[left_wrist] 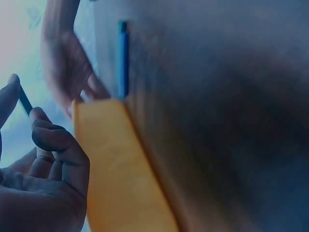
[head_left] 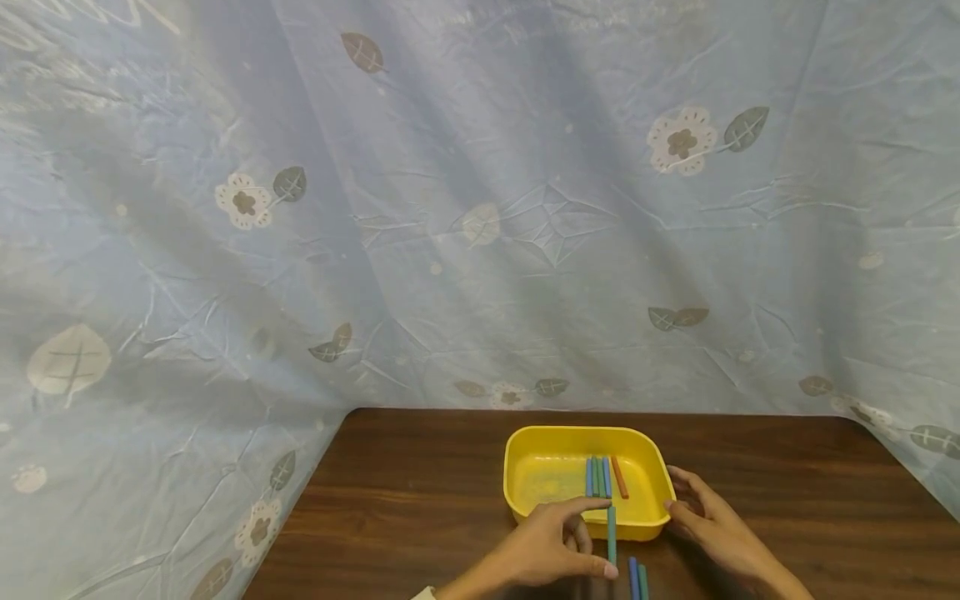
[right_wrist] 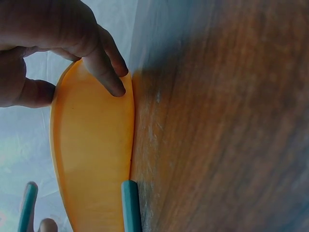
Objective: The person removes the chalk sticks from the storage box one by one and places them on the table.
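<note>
A glossy, creased pale blue-grey sheet (head_left: 450, 292) printed with cream flowers and muted leaves hangs around a dark brown, wood-grained table (head_left: 405, 475) with rounded corners, forming a curtained-off tabletop nook, possibly in a home, though the sheet hides the room beyond.

Left-wrist feed | lower left: I have the left hand (left_wrist: 53, 174) pinching a dark green stick (left_wrist: 25, 100) between fingertips | upper left: right hand (left_wrist: 67, 58), fingers by the top end of an orange-yellow container (left_wrist: 113, 164) | above container: blue stick (left_wrist: 124, 67) alongside teal-green stick (left_wrist: 120, 38) | right: blurred brownish surface (left_wrist: 231, 121)
</note>
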Motion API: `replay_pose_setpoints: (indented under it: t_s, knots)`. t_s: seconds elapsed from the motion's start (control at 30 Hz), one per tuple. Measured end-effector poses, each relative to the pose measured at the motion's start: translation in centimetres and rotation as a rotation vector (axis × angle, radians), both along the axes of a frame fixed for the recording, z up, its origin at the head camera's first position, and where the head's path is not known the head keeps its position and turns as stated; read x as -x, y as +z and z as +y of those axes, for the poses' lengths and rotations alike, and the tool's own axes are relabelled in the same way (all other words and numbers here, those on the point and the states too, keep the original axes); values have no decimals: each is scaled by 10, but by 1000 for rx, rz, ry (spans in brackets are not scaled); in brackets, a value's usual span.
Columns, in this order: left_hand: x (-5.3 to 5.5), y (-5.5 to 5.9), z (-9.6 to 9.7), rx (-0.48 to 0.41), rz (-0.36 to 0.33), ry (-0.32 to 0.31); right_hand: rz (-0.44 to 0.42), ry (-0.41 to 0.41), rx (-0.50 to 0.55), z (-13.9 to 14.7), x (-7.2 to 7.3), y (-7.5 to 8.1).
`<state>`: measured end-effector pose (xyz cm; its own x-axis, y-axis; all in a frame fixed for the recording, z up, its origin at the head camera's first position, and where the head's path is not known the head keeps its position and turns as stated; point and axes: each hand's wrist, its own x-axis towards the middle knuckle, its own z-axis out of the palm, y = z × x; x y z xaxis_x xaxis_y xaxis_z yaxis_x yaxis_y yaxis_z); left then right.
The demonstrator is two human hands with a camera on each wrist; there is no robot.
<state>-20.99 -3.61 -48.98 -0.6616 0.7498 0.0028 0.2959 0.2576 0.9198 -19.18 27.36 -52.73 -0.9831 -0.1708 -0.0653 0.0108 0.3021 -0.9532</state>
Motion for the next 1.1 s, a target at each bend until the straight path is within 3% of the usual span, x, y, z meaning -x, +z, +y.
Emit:
replay_pose_setpoints:
  t_s: [0.23, 0.33, 0.47, 0.7, 1.0, 1.03, 1.1]
  knots:
    - [-17, -12, 6, 21, -107, -16, -19, 5, 11, 0, 2, 2]
    - [-18, -17, 10, 36, -80, -47, -26, 4, 13, 1, 2, 3]
    - [-17, -22, 13, 76, -48, -48, -26, 4, 14, 1, 2, 3]
    - [-14, -27, 16, 134, -60, -21, -5, 17, 25, 2, 2, 0]
    - [-10, -33, 23, 270, -43, 14, 12, 21, 23, 2, 1, 1]
    - [-8, -37, 24, 276, -44, 20, 17, 27, 24, 2, 1, 1]
    - [0, -57, 26, 281, -19, 10, 22, 34, 23, 2, 1, 0]
